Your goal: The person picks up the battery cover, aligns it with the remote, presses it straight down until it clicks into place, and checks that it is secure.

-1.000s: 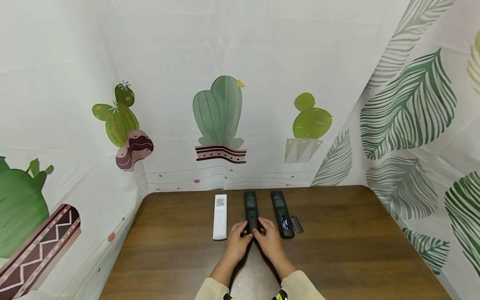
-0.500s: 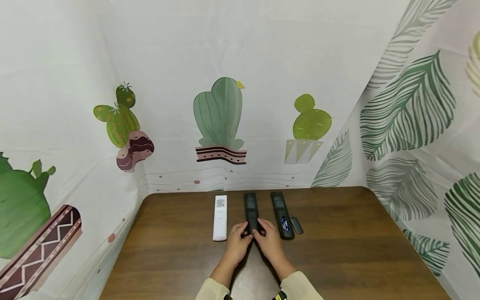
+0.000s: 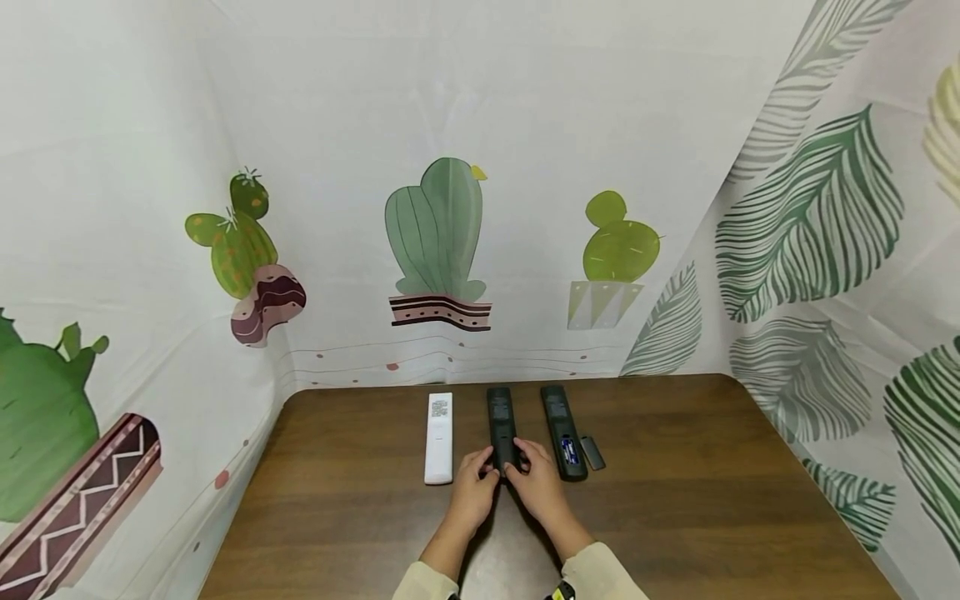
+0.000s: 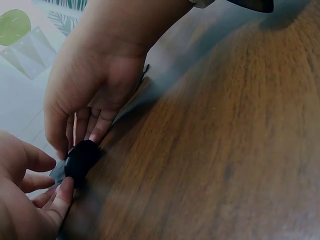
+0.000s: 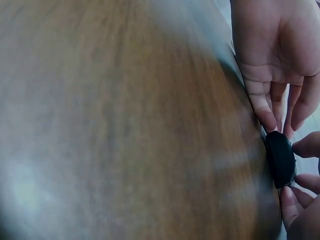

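A black remote control (image 3: 501, 417) lies back side up in the middle of a row of three. My left hand (image 3: 471, 492) holds its near end from the left side, and my right hand (image 3: 538, 487) grips the same end from the right. Both thumbs lie close together on the back cover. The left wrist view shows the remote's dark rounded end (image 4: 82, 160) between the fingertips of both hands. That same end appears in the right wrist view, with my right hand (image 5: 306, 212) below it and the left one above. Fingers partly hide the near end.
A white remote control (image 3: 438, 442) lies to the left. On the right is another black remote (image 3: 558, 408) with its battery compartment uncovered and blue batteries (image 3: 570, 451) inside. Its loose cover (image 3: 592, 452) lies beside it. Behind the wooden table (image 3: 337, 500) hangs a cactus-print cloth (image 3: 540, 100).
Both hands keep their hold at the near end of the middle remote, with almost no movement. The head view has shifted very slightly.
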{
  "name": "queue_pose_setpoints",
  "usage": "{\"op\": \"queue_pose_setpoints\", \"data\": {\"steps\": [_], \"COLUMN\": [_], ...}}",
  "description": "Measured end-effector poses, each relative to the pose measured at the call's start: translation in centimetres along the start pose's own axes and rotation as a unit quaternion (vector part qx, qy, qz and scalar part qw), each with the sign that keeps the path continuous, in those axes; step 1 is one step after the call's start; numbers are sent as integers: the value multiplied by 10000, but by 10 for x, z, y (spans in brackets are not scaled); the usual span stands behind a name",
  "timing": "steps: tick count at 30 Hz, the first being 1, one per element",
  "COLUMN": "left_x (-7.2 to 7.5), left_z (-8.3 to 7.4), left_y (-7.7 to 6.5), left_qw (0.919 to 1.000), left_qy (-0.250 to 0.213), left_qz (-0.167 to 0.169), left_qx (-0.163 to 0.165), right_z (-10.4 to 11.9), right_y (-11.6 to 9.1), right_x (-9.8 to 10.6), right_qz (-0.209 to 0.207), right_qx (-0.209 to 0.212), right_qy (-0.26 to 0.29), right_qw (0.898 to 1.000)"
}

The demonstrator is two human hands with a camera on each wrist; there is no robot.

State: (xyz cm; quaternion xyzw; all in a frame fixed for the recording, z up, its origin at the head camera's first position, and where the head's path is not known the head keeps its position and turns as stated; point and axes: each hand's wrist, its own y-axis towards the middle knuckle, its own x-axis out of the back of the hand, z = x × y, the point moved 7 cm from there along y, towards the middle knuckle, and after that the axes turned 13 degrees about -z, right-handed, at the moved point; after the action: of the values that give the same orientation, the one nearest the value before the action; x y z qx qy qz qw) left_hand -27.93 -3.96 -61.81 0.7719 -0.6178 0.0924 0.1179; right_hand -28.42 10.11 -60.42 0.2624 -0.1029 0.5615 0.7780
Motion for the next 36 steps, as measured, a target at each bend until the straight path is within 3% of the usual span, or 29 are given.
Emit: {"op": "queue_pose_setpoints", "data": {"steps": [20, 36], "left_x": [4, 13], "left_z": [0, -13], "left_y": [0, -6], "left_qw": [9992, 9953], "left_qy": [-360, -895], "left_qz": [33, -49], "left_qx": [172, 366], "right_z": [5, 9], "right_y": [-1, -1], "right_x": [1, 12], "right_qz": [24, 51], "right_qx": [56, -255], "right_qy": [28, 477], "right_qw": [10000, 9985]}}
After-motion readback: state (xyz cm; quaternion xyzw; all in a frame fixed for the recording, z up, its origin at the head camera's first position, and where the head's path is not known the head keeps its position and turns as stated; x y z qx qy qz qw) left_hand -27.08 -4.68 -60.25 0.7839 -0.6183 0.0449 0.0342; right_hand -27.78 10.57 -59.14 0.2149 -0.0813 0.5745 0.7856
